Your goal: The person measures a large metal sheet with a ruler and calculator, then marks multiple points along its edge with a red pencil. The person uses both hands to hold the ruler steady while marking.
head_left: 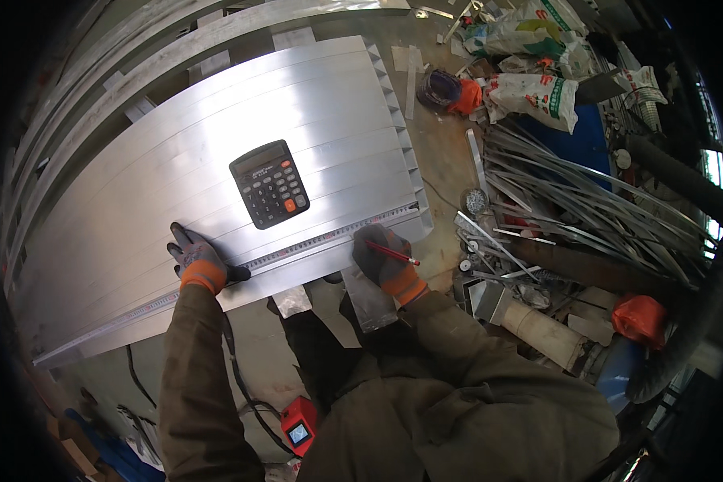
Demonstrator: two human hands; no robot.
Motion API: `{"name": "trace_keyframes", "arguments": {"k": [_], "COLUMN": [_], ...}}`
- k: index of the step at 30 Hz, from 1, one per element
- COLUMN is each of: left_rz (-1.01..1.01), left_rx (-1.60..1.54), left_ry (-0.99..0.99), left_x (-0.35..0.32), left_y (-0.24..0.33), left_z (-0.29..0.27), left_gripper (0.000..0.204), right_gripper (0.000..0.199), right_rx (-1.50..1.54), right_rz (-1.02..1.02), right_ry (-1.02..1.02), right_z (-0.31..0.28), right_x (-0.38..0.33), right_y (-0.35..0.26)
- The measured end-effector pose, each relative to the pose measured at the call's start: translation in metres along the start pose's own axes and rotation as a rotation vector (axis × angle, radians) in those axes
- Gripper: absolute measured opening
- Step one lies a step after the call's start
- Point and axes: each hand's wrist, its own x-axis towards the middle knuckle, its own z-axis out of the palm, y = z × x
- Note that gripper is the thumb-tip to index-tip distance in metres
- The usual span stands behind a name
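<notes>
Rests spread, empty left hand [197, 259] across tape measure [321, 238], likely to steady it | curls right hand [384, 263] around pencil [395, 255], seemingly for writing | has calculator [270, 185] within reach

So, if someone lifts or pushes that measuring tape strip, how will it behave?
Probably bends and wobbles when lifted by one end: the measuring tape strip looks long, narrow and thin. Likely light for its length, given that thinness. It may skid sideways if pushed, since it lies on a smooth, shiny metal panel.
</notes>
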Motion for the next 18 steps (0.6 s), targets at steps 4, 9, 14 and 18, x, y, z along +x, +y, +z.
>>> {"name": "trace_keyframes", "arguments": {"k": [4,9,14,18], "left_rz": [0.0,-0.013,-0.003,-0.018], "left_rx": [0.02,0.031,0.03,0.01], "left_ry": [-0.046,-0.032,-0.027,-0.019], "left_x": [0.006,0.01,0.014,0.011], "left_y": [0.0,0.0,-0.003,-0.002], "left_z": [0.001,0.006,0.01,0.008], "left_gripper": [0.196,0.198,0.198,0.198], "right_gripper": [0.006,0.005,0.005,0.005], "right_rx": [-0.107,-0.013,-0.081,0.017], "right_rz": [-0.018,-0.064,0.032,-0.03], "right_ry": [0.042,0.074,0.03,0.048], "right_z": [0.0,-0.002,0.004,0.003], "right_x": [0.004,0.004,0.004,0.003], "right_y": [-0.016,-0.024,-0.011,-0.007]}}
